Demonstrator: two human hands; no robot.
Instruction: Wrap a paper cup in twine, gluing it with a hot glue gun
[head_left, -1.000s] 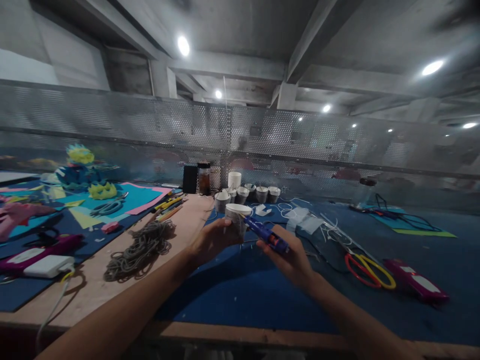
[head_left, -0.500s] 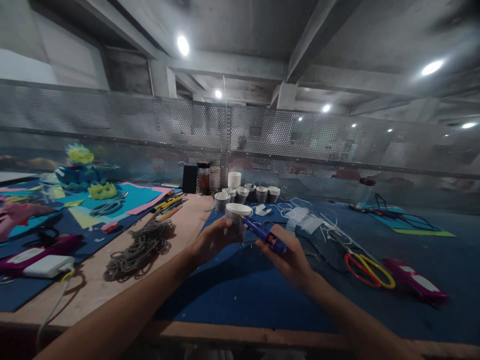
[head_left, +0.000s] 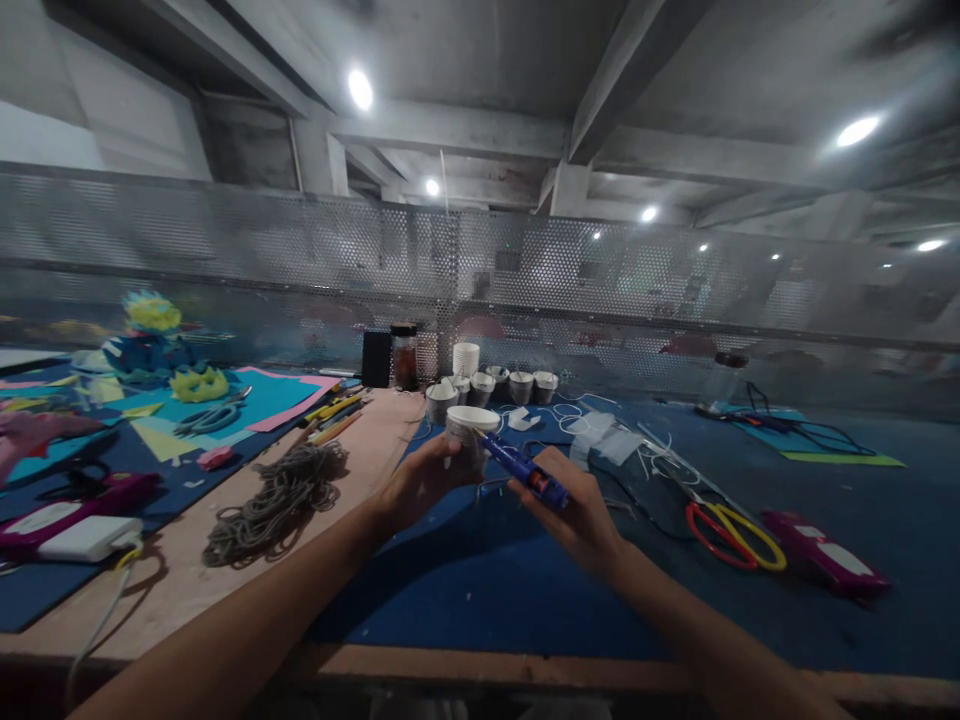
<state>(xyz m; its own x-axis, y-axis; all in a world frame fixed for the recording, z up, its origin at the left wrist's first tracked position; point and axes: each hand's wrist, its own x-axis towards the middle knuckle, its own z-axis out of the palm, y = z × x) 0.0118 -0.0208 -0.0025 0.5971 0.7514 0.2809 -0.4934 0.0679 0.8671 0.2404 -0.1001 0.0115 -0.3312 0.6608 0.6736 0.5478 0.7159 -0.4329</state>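
My left hand (head_left: 421, 482) is closed around a paper cup (head_left: 472, 420) with a white rim; its lower side is greyish and partly hidden by my fingers. The cup is held over the blue mat (head_left: 450, 600). In my right hand (head_left: 577, 505) is a blue pen-shaped tool (head_left: 525, 468) with a small reddish patch on its body. Its narrow pale tip meets the near right side of the cup's rim, though I cannot tell if it touches. Just behind stand several grey-sided cups (head_left: 481, 388) and a white stack of cups (head_left: 466, 358).
A bundle of grey cord (head_left: 277, 500) lies left on bare board, with pencils (head_left: 337, 415) behind it. Red-and-yellow-handled scissors (head_left: 735, 535) and a magenta case (head_left: 825, 555) lie right. Blue-handled scissors (head_left: 214, 412) rest on coloured paper. A perforated metal screen (head_left: 360, 260) borders the back.
The whole view has shifted slightly, with things appearing a little farther left. Both hands keep their hold, and the blue tool's tip stays at the cup's rim.
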